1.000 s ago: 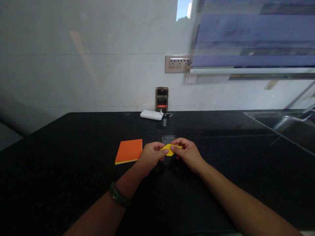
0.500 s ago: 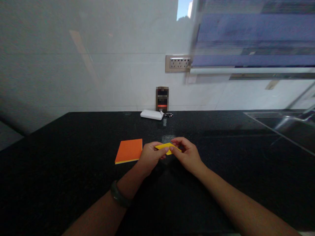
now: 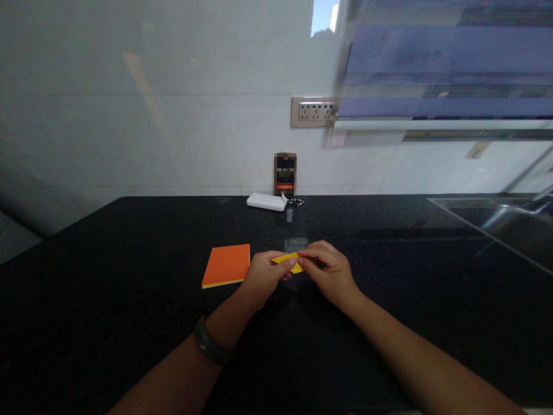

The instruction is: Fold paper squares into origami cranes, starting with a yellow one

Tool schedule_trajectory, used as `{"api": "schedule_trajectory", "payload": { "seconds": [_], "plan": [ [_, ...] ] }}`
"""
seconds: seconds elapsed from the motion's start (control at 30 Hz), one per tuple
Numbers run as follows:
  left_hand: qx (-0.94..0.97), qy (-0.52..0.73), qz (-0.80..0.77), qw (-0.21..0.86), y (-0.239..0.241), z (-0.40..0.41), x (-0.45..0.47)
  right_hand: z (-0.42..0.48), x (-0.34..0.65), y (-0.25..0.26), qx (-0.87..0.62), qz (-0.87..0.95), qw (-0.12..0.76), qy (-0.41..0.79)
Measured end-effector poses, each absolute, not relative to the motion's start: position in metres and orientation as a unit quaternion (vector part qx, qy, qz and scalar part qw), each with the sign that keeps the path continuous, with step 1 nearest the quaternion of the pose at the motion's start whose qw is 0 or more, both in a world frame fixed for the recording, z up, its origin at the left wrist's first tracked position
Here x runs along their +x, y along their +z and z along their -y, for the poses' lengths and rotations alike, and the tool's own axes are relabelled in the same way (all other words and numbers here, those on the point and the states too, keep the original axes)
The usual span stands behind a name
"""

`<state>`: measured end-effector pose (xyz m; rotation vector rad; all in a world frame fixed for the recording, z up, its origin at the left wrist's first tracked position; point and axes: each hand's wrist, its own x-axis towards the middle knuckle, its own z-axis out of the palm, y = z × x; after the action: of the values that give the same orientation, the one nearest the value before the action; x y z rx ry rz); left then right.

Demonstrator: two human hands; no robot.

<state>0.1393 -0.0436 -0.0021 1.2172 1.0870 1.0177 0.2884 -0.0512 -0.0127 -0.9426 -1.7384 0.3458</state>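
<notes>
A small piece of folded yellow paper [image 3: 295, 267] is held just above the dark countertop [image 3: 298, 357]. My left hand [image 3: 265, 274] pinches its left part, thumb on top and fingers underneath. At the paper's right end, my right hand [image 3: 330, 268] grips it between thumb and forefinger, covering that corner. To the left of my left hand lies a square stack of coloured paper [image 3: 227, 265], orange on top with a yellow edge showing below. A dark bangle [image 3: 210, 344] circles my left wrist.
Against the back wall leans a phone [image 3: 285, 173], its screen blurred out. In front of it lies a white power bank [image 3: 266, 202] with a beaded strap [image 3: 296, 202]. A sink [image 3: 510, 222] is set into the counter at right. Sockets [image 3: 317, 111] are on the wall.
My right thumb and fingers have closed together over the right end of the yellow paper, so that its right tip no longer shows. My left hand has hardly moved.
</notes>
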Motion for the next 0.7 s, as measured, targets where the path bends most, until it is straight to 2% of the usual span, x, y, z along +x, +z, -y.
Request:
{"api": "schedule_trajectory", "payload": {
  "seconds": [0.37,0.7],
  "plan": [
    [0.537,0.422,-0.468,0.561,-0.0046,0.0433,0.1393,0.0498,0.2873,-0.0107,-0.427,0.697,0.518,0.251],
    [0.484,0.428,-0.430,0.631,-0.0080,0.0441,0.1393,0.0489,0.2944,-0.0062,-0.360,0.777,0.487,0.172]
  ]
}}
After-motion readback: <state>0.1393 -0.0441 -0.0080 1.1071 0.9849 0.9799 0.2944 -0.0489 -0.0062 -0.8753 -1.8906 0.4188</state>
